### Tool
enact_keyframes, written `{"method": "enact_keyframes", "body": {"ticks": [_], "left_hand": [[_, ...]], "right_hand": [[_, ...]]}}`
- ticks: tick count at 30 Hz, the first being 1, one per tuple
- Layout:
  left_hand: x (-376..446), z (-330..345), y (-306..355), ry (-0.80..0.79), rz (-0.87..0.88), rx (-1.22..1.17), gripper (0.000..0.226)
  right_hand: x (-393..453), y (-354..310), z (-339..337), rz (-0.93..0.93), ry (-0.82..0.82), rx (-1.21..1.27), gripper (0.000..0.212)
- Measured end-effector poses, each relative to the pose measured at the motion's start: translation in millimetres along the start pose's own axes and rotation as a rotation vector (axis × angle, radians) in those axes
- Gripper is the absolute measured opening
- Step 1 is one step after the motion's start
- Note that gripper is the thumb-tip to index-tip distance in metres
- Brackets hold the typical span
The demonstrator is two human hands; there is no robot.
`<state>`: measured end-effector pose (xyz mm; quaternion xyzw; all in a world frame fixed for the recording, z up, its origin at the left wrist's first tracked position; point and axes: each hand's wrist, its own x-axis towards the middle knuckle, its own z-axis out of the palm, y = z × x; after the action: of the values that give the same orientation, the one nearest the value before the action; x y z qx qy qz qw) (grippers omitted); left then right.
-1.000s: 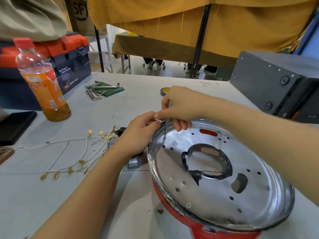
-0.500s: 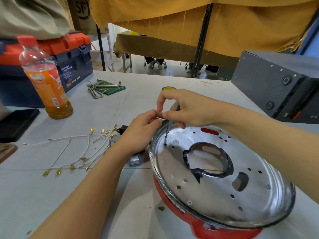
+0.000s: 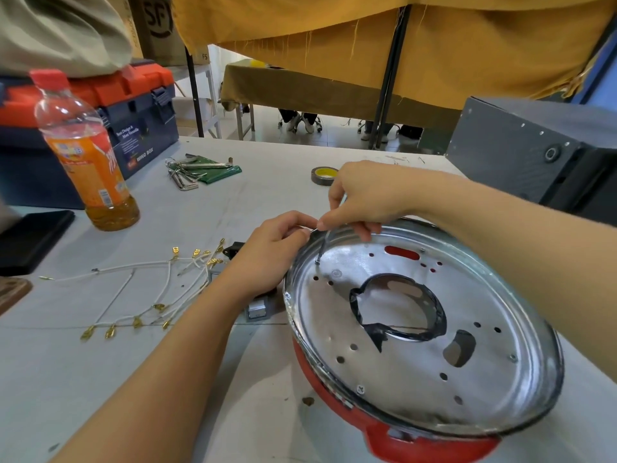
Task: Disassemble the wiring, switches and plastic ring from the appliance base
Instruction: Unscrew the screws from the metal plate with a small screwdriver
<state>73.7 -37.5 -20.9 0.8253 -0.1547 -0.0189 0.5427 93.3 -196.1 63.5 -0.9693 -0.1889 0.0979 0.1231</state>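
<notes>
Gripping one thin screwdriver (image 3: 323, 246), right hand (image 3: 364, 198) pinches it upright on one appliance base (image 3: 417, 355): shiny, holed, red-rimmed, on table (image 3: 233, 396). Left hand (image 3: 270, 252) curls over its rim.

A cardboard box (image 3: 157, 25) at the top left carries large dark letters "SF", and smaller letters "FS" near its lower corner. The blue toolbox (image 3: 140, 135) has a label with white words, the bottom line seemingly "WING BOX"; the lines above are too small to read. The orange bottle (image 3: 88, 162) label's print is illegible.
</notes>
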Motion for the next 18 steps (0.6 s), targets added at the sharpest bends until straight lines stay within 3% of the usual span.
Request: {"method": "enact_keyframes", "body": {"ticks": [3, 8, 12, 18], "left_hand": [[0.4, 0.3, -0.1, 0.006, 0.011, -0.026, 0.022], [1.8, 0.5, -1.8, 0.0, 0.016, -0.038, 0.023], [0.9, 0.5, -0.8, -0.006, 0.01, -0.033, 0.027], [0.4, 0.3, 0.0, -0.007, 0.016, -0.036, 0.026]], "right_hand": [[-7.1, -10.5, 19.4, 0.014, 0.146, 0.279, 0.022], [-12.6, -15.3, 43.0, 0.109, 0.388, 0.607, 0.026], [-13.2, -17.7, 60.5, 0.109, 0.549, 0.534, 0.03], [-8.7, -12.3, 55.3, 0.045, 0.433, 0.339, 0.031]]}}
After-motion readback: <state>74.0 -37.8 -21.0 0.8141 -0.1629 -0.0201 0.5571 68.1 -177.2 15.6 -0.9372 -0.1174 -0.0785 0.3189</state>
